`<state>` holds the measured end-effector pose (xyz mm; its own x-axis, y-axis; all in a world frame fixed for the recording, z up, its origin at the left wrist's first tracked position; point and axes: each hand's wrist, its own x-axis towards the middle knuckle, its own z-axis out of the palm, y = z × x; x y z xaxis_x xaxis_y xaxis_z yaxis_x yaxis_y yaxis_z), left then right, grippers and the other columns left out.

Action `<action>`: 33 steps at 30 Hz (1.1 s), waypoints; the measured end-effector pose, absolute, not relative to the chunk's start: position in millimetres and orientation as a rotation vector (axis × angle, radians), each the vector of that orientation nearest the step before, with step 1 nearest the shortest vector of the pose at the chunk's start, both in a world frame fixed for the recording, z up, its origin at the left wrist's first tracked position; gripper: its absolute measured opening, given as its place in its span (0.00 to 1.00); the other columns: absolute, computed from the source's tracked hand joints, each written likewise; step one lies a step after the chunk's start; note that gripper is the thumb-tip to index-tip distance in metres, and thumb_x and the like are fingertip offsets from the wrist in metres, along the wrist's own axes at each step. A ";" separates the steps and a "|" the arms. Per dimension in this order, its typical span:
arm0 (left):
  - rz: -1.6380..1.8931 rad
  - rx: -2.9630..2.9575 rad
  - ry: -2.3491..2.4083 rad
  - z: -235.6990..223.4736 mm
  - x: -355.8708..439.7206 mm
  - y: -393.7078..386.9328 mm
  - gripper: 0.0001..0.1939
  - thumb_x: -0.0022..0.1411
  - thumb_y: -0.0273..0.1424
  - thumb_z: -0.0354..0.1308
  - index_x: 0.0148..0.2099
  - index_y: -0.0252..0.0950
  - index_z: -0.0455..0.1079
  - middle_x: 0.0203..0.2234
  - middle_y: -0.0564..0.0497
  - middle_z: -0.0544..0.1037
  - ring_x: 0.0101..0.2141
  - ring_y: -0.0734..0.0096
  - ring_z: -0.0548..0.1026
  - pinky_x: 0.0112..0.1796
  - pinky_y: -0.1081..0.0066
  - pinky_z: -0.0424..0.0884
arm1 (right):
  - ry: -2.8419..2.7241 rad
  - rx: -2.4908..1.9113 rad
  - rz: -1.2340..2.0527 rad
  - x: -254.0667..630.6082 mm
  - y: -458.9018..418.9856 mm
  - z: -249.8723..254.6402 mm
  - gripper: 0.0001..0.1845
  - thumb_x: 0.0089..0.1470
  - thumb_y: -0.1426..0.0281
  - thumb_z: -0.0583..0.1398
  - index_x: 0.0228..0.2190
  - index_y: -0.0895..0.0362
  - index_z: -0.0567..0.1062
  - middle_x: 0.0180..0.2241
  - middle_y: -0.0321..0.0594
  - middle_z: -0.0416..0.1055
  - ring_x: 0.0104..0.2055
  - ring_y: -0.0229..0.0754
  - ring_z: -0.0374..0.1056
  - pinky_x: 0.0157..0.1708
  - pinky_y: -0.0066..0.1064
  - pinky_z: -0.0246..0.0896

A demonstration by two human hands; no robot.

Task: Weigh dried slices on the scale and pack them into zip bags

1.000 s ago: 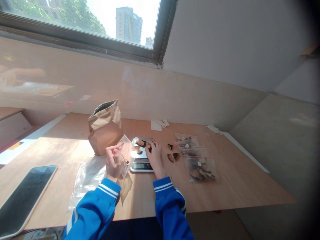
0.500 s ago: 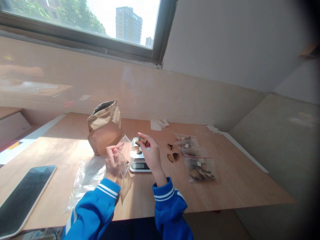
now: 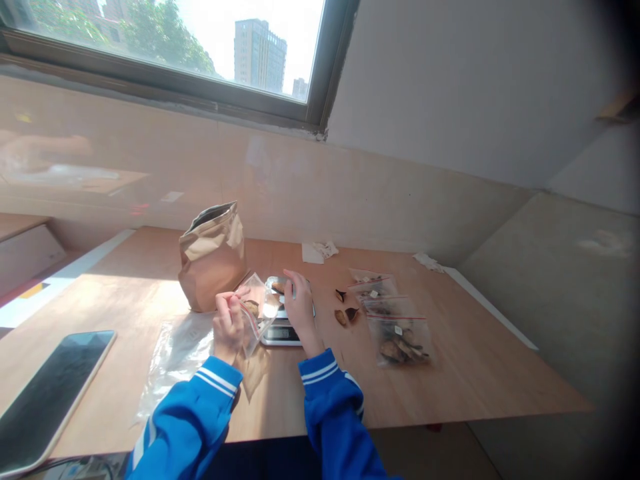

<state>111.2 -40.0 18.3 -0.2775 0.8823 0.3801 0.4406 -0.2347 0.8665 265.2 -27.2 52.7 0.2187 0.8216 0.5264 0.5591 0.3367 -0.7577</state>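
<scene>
My left hand [image 3: 229, 327] pinches the edge of a small clear zip bag [image 3: 261, 325] with a red seal line. Inside the bag shows a brown dried slice [image 3: 251, 307], its exact kind unclear. My right hand [image 3: 300, 308] reaches over a small digital scale [image 3: 271, 339], fingers apart and bent down; its thumb is mostly hidden. Close to those fingertips, a dark-edged dried slice [image 3: 278, 287] lies on the scale's plate. Part of the plate is covered by my hand and the bag.
Behind my left hand stands an open brown paper pouch [image 3: 213, 267]. Loose dried pieces [image 3: 341, 317] lie right of the scale, beside filled zip bags [image 3: 400, 343]. Flat clear plastic [image 3: 175, 357] and a large phone [image 3: 53, 400] are at left; crumpled tissue [image 3: 320, 251] lies near the wall.
The dried slice formerly in my right fingers is gone from them, and one now shows inside the zip bag. My right hand has lowered over the scale.
</scene>
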 end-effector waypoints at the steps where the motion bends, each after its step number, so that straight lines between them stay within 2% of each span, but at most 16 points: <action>1: 1.520 1.573 1.619 18.0 111.4 -39.5 0.15 0.68 0.43 0.37 0.43 0.40 0.58 0.38 0.45 0.81 0.33 0.62 0.80 0.31 0.67 0.74 | -1.489 -1.377 0.268 269.7 -20.6 43.7 0.19 0.59 0.73 0.48 0.47 0.60 0.73 0.49 0.49 0.70 0.55 0.44 0.63 0.56 0.39 0.56; 5: 1.510 1.547 1.576 17.1 111.5 -38.7 0.15 0.67 0.43 0.38 0.43 0.40 0.58 0.40 0.45 0.80 0.37 0.62 0.80 0.36 0.65 0.75 | -1.611 -1.451 0.221 279.2 -3.2 22.0 0.18 0.59 0.72 0.51 0.47 0.58 0.73 0.50 0.48 0.69 0.56 0.45 0.62 0.55 0.39 0.57; 10: 1.512 1.522 1.578 14.8 110.1 -38.1 0.15 0.67 0.44 0.39 0.43 0.40 0.58 0.38 0.45 0.81 0.38 0.60 0.80 0.37 0.63 0.75 | -1.665 -1.529 0.225 276.4 2.0 17.8 0.14 0.54 0.74 0.57 0.42 0.56 0.77 0.41 0.44 0.74 0.46 0.45 0.68 0.47 0.37 0.62; 17: 1.511 1.529 1.538 14.0 110.2 -38.0 0.15 0.67 0.44 0.39 0.44 0.41 0.58 0.39 0.45 0.80 0.38 0.61 0.80 0.38 0.63 0.74 | -1.554 -1.462 0.227 281.7 -4.5 17.2 0.13 0.51 0.77 0.56 0.37 0.56 0.76 0.38 0.43 0.74 0.43 0.44 0.67 0.43 0.34 0.63; 21: 1.504 1.529 1.554 14.4 110.3 -38.7 0.15 0.67 0.45 0.39 0.44 0.40 0.58 0.37 0.45 0.81 0.36 0.60 0.80 0.36 0.64 0.74 | -1.432 -1.395 0.304 281.9 -11.5 33.4 0.15 0.50 0.77 0.57 0.40 0.57 0.75 0.41 0.44 0.73 0.45 0.44 0.67 0.46 0.34 0.62; 24: 1.502 1.525 1.559 14.0 110.3 -38.9 0.15 0.67 0.44 0.40 0.45 0.40 0.59 0.36 0.45 0.81 0.37 0.60 0.80 0.35 0.64 0.74 | -1.370 -1.318 0.365 275.9 -22.4 59.1 0.14 0.51 0.73 0.59 0.41 0.57 0.74 0.42 0.43 0.72 0.43 0.43 0.67 0.41 0.32 0.64; 29: 1.509 1.530 1.524 14.2 110.4 -38.8 0.14 0.68 0.43 0.38 0.45 0.41 0.58 0.42 0.44 0.79 0.42 0.63 0.78 0.40 0.64 0.73 | -1.476 -1.165 0.429 261.9 -46.9 100.3 0.11 0.52 0.69 0.60 0.39 0.55 0.76 0.40 0.41 0.71 0.37 0.38 0.67 0.34 0.27 0.65; 33: 1.502 1.523 1.576 15.6 109.7 -39.3 0.15 0.67 0.44 0.39 0.45 0.39 0.59 0.35 0.44 0.80 0.36 0.60 0.79 0.35 0.64 0.73 | -1.575 -1.094 0.510 256.2 -58.5 108.8 0.10 0.52 0.67 0.61 0.38 0.53 0.77 0.38 0.39 0.70 0.32 0.35 0.66 0.32 0.26 0.65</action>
<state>109.7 -39.3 15.6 -0.2656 0.9043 0.3341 0.3773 -0.2215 0.8992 256.2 -58.5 108.8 0.0241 0.8487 0.5283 0.3786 0.4813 -0.7906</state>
